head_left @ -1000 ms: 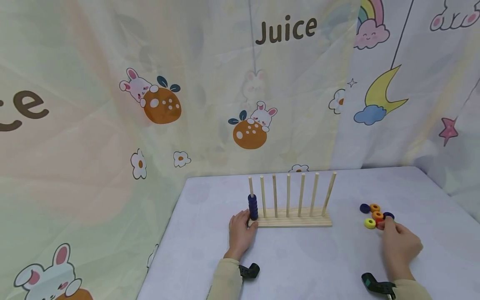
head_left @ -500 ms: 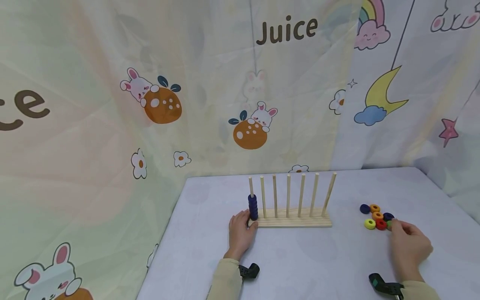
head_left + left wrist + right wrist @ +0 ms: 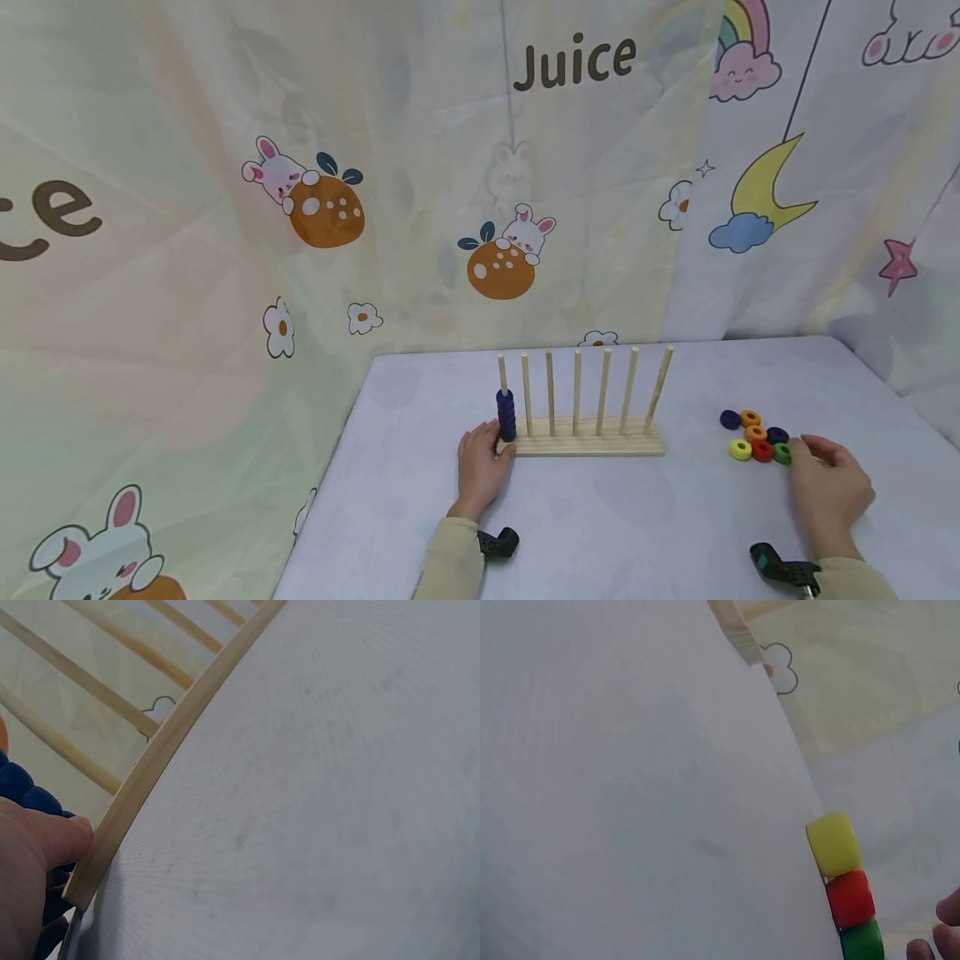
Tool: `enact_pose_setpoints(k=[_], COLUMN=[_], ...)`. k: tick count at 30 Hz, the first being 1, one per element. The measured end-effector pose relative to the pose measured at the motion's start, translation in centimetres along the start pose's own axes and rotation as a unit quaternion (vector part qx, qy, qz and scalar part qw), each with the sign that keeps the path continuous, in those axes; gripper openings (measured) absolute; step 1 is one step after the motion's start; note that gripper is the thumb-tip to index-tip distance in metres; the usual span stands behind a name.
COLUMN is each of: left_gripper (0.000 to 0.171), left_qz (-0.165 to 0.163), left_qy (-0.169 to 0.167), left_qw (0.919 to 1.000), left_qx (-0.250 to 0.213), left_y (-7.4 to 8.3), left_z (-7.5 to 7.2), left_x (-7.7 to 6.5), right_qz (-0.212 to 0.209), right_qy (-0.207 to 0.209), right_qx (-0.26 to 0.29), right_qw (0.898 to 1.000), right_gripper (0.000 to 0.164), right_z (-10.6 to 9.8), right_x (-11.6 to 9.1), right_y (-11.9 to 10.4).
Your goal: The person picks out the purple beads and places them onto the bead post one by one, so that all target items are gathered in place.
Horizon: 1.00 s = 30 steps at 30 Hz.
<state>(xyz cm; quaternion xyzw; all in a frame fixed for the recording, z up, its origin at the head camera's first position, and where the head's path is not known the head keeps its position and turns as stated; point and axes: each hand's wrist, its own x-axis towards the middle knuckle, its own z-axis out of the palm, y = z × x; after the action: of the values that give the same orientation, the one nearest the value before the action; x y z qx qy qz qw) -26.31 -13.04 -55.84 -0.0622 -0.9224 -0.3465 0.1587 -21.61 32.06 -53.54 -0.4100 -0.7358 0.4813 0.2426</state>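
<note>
A wooden peg stand [image 3: 588, 447] carries several upright pegs in a row. Dark blue beads [image 3: 506, 415] are stacked on its leftmost peg; the other pegs are bare. My left hand [image 3: 482, 468] grips the stand's left end, thumb on the front edge in the left wrist view, other fingers partly hidden behind. Right of the stand lies a cluster of loose ring beads: yellow [image 3: 740, 450], red [image 3: 762, 451] and green [image 3: 782, 453] in front, orange [image 3: 755, 433] and dark blue [image 3: 777, 435] behind. My right hand [image 3: 831, 487] is beside the green bead, fingers loosely bent, nothing visibly held.
A white-covered table [image 3: 622, 525] holds everything. Behind it hangs a printed curtain [image 3: 420, 208] with rabbits and fruit. Another dark blue bead [image 3: 730, 419] and an orange one [image 3: 750, 418] lie at the cluster's back.
My right hand has moved rightward from the red bead, past the green one, which now shows at the end of the front row. The left hand and stand have stayed put.
</note>
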Motion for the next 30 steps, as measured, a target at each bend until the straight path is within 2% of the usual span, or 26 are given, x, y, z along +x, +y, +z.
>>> enact_pose_setpoints(k=[8,15,22,26,30], left_gripper=[0.046,0.046,0.045,0.046,0.046], left_qz=[0.0,0.0,0.001,-0.013,-0.016], left_qy=[-0.003,-0.003,-0.002,-0.014,-0.011], left_qw=[1.0,1.0,1.0,0.9998,0.9998], left_qx=[0.002,-0.005,0.002,-0.006,-0.007], left_y=[0.0,-0.1,0.1,0.2,0.2], left_z=[-0.1,-0.1,-0.1,-0.1,-0.1], left_x=[0.0,0.1,0.0,0.0,0.0], right_qz=[-0.011,-0.027,-0.034,-0.028,-0.018], right_qy=[-0.046,-0.063,-0.096,-0.113,-0.128], right_qx=[-0.029,-0.056,-0.084,-0.089,-0.088], right_qw=[0.998,0.996,0.991,0.989,0.988], right_gripper=[0.052,0.054,0.057,0.056,0.057], right_z=[0.3,0.9,1.3,1.5,1.9], right_x=[0.8,1.3,1.9,2.2,2.4], right_y=[0.3,0.2,-0.1,0.0,0.3])
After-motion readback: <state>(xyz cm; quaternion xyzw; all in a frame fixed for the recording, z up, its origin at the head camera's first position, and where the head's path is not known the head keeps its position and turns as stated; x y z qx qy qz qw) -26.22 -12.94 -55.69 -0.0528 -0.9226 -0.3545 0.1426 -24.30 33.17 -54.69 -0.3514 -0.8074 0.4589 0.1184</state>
